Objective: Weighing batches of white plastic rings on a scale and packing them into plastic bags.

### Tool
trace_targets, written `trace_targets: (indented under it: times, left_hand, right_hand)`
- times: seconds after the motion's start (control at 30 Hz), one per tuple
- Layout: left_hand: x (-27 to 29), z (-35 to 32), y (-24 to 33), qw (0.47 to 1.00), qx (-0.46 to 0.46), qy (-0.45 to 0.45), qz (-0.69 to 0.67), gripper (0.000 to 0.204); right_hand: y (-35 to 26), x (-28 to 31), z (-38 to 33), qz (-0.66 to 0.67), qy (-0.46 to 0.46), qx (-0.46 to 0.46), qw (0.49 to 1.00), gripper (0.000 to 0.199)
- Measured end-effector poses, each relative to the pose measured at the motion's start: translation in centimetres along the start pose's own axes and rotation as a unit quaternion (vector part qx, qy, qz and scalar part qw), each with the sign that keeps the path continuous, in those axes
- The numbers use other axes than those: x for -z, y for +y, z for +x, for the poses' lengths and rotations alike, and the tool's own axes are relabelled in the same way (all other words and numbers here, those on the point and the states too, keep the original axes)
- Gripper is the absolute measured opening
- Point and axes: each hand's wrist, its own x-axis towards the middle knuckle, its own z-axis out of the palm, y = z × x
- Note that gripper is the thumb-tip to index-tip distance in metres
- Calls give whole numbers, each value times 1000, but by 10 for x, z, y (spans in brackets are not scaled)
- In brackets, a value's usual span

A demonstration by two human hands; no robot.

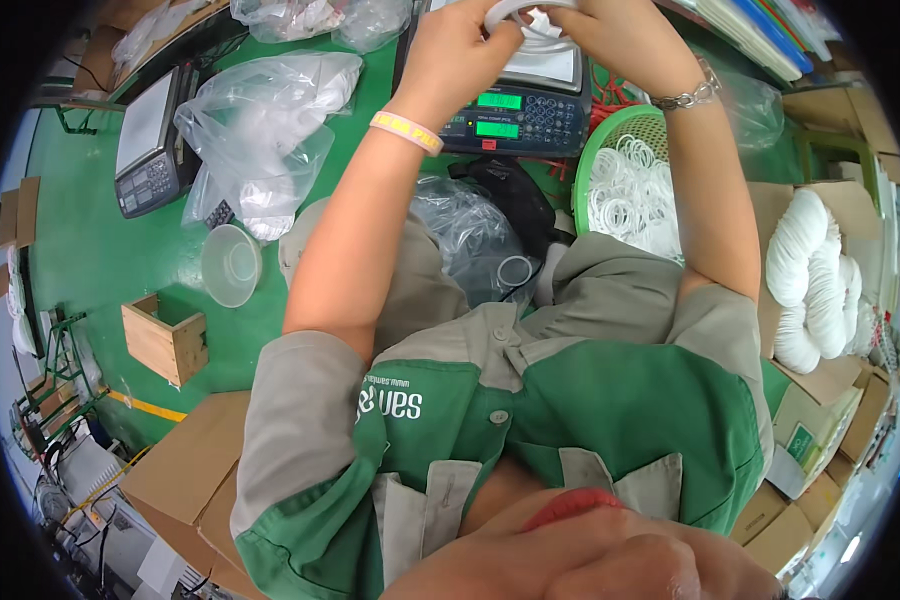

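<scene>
- A green floor (80,270) is crossed at the left by a yellow line (160,408).
- Toward the upper middle, a scale with lit displays (545,132) is set down, and a green basket (582,180) is placed just right of it.
- At the left, a second scale (152,172) is stood, with a clear plastic bag (270,115) spread beside it.
- Nearer, a translucent bowl (231,266) and an open wooden box (165,342) are placed.

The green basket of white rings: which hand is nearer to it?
Right. In the picture, the right hand is above the green basket; the left hand is farther left, by the scale.
</scene>
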Motion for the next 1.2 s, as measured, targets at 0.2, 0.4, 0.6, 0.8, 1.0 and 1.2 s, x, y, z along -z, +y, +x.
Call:
trace_targets:
  times: [0.2,0.4,0.6,0.8,1.0,1.2]
  left_hand:
    - [4,3,-21,909,179,-73,-370,12]
    - [8,5,-14,871,193,-81,-445,17]
    - [10,7,-13,843,221,-76,-485,17]
    - [10,10,-13,838,195,-42,-507,22]
    - [16,13,-30,843,227,92,-479,31]
    - [22,8,-24,847,216,127,-469,28]
  right_hand:
    - [0,9,-6,256,-90,-14,962,23]
    - [5,4,1,392,-85,-54,914,28]
    - [16,0,5,457,-105,-63,881,24]
    - [15,0,12,544,-28,-121,830,20]
    - [74,-10,50,-54,216,-29,974,23]
    - [93,17,-7,-3,212,-88,973,19]
